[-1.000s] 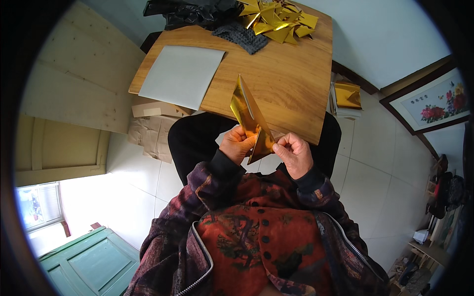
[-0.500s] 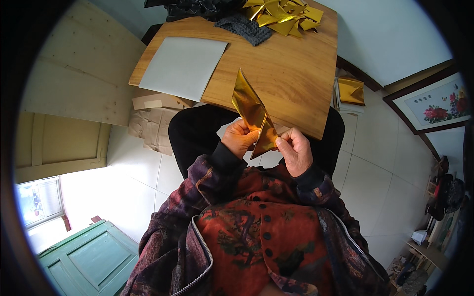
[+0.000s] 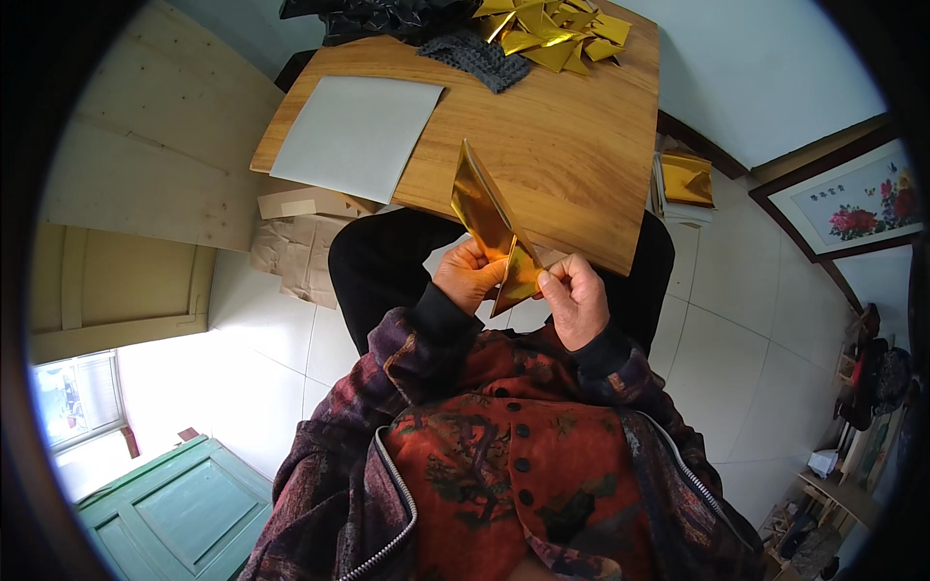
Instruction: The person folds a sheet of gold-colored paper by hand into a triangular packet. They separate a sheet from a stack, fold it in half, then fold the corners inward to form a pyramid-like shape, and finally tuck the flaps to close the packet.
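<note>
A folded piece of gold foil paper (image 3: 481, 201) is held up above my lap, close to the near edge of the wooden table. Its long pointed part rises to the upper left, and a shorter pointed part hangs below. My left hand (image 3: 471, 276) pinches it near the middle fold, thumb in front. At its lower right corner my right hand (image 3: 575, 298) grips the foil between thumb and bent fingers. Some left fingers are hidden behind the paper.
On the table (image 3: 542, 136) lie a grey-white sheet (image 3: 358, 136), a dark knitted cloth (image 3: 477, 60), a heap of gold folded pieces (image 3: 552, 34) and a black plastic bag (image 3: 387, 19). Brown cardboard (image 3: 300, 254) is at the left, and a stack with gold paper (image 3: 686, 181) at the right.
Both hands keep their hold on the gold foil paper. Its long upper part has tilted slightly, and the fold along its right side shows wider.
</note>
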Action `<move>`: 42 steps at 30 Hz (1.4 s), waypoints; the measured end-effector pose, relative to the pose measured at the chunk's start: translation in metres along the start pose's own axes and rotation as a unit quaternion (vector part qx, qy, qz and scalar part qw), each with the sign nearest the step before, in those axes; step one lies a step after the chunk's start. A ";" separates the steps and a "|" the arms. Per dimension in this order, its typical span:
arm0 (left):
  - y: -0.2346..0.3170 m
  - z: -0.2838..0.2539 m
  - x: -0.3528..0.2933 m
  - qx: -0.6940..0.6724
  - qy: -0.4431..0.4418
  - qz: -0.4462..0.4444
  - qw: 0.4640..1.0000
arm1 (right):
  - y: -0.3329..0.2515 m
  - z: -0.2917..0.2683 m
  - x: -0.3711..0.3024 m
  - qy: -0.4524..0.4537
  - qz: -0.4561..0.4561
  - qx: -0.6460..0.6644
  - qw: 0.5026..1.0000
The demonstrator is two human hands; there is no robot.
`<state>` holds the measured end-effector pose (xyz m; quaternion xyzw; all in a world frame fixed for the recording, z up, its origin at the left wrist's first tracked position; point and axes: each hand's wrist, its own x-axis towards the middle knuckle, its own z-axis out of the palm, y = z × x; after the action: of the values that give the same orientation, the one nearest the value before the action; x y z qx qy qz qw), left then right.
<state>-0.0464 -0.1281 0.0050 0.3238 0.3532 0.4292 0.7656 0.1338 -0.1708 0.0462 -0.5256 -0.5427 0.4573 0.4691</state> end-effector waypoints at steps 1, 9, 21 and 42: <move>0.000 0.000 0.000 -0.001 0.001 -0.003 1.000 | 0.000 0.000 0.000 0.001 -0.002 -0.005 1.000; -0.003 0.000 0.001 -0.010 -0.007 -0.004 1.000 | 0.004 0.003 -0.001 0.025 -0.014 -0.021 0.999; 0.001 0.006 -0.001 -0.047 0.007 -0.034 0.998 | 0.009 0.007 0.003 0.064 0.018 -0.074 0.995; 0.003 0.006 0.002 0.031 0.026 0.066 0.997 | 0.015 -0.009 0.000 -0.080 0.065 0.135 0.985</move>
<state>-0.0425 -0.1264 0.0099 0.3585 0.3641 0.4757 0.7160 0.1449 -0.1700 0.0329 -0.4535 -0.4762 0.5965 0.4602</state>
